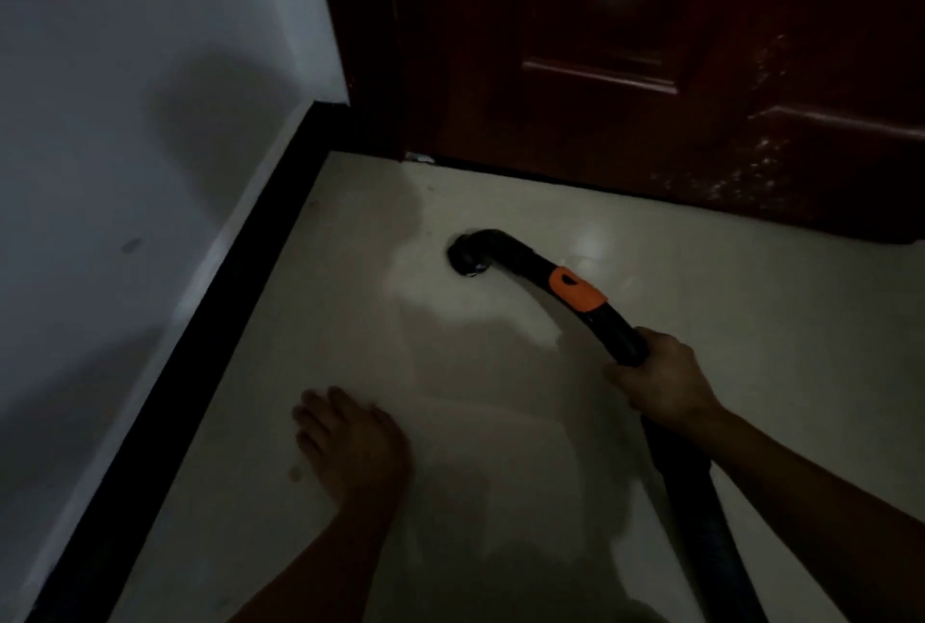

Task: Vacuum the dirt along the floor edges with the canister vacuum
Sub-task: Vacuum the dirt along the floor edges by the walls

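Spreading straight fingers low over the pale floor [751, 322], left grip [350, 447] holds nothing | right grip [655, 377] curls tight round the black vacuum wand [505, 252], hose [696, 512] trailing below it | orange collar [575, 289] mid-wand | nozzle end [468, 257] down on floor, near dark door [650, 122], apart from black baseboard [225, 297]

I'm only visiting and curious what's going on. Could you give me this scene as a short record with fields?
Place: pale glossy floor, black skirting on the left, dark wooden door ahead.
Tool: black vacuum tube with orange collar, its mouth down at the floor, apart from both edges.
Right: the right hand grips the tube's near end.
Left: the left hand has straight fingers, holding nothing; whether it touches the floor, cannot tell.
Light: dim.
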`<state>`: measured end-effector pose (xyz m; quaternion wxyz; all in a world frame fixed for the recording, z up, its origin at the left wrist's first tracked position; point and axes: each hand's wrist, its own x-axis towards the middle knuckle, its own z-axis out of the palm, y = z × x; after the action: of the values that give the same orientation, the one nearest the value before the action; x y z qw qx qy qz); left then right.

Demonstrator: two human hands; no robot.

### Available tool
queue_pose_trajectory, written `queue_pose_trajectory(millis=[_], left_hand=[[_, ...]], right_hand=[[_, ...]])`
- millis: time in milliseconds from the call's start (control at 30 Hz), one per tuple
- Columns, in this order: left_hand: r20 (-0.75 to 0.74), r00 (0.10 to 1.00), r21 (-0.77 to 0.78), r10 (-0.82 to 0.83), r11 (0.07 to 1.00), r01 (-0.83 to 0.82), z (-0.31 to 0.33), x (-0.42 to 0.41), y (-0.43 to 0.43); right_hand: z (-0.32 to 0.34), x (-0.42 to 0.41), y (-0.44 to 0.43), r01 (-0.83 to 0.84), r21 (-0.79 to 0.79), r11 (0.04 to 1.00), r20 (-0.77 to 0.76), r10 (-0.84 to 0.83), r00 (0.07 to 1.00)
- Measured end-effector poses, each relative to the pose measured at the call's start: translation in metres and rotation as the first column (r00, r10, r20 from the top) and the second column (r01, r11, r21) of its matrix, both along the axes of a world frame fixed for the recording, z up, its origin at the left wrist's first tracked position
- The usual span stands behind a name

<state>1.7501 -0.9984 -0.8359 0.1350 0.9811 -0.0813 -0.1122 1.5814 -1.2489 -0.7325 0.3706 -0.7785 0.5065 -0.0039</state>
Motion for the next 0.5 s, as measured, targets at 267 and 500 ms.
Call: queue_pose_trajectory(millis=[267,500], left_hand=[[0.063,0.998,-0.077,0.002,0.997,0.003,-0.013,-0.017,-0.006],[0.135,0.976,-0.058,-0.17,0.982,0.179,-0.017,-0.018,0.018]], right_hand=[[0.028,-0.111,0.028,0.136,0.074,0.988,-0.091,-0.129,0.987],[0.025,-0.15,0.072,0.099,0.091,0.991,-0.132,-0.086,0.987]])
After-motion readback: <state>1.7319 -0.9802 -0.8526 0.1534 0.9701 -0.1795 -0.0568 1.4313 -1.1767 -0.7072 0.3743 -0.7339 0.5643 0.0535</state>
